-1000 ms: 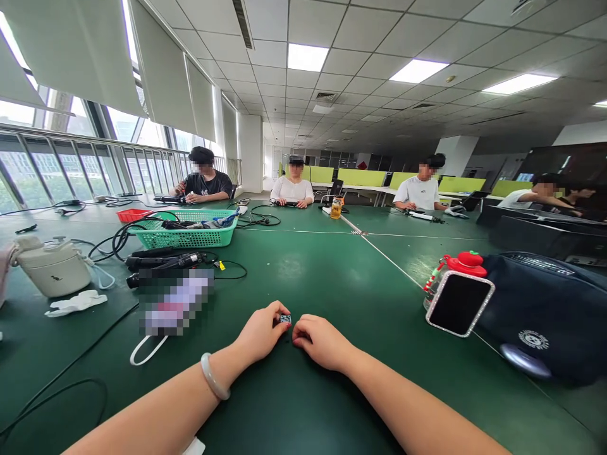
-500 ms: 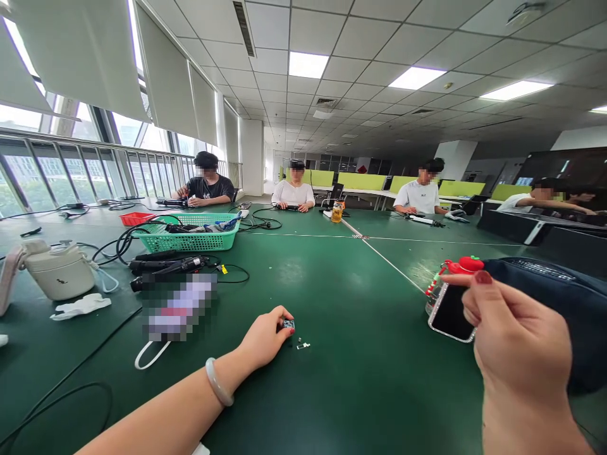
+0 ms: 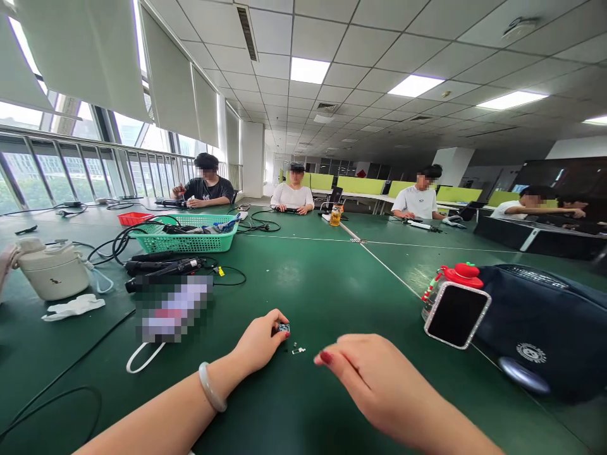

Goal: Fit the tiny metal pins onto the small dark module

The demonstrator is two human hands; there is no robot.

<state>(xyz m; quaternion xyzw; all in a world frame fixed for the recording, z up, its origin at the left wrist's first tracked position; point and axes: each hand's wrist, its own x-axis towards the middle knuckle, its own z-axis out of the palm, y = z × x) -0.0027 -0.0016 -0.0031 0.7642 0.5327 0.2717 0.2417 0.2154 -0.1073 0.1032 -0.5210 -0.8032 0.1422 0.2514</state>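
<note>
The left hand (image 3: 260, 342) pinches a small blue-black patterned block (image 3: 283, 328), far-left of a tiny flat white piece (image 3: 298, 351). The right hand (image 3: 374, 373) curls; whether around anything, I cannot tell. Open green counter (image 3: 398, 316) separates it from the pale-rimmed black phone (image 3: 457, 315).

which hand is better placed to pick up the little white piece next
Probably the right hand: it is near the white piece, though whether it holds anything is unclear. The left hand grips a small block.
</note>
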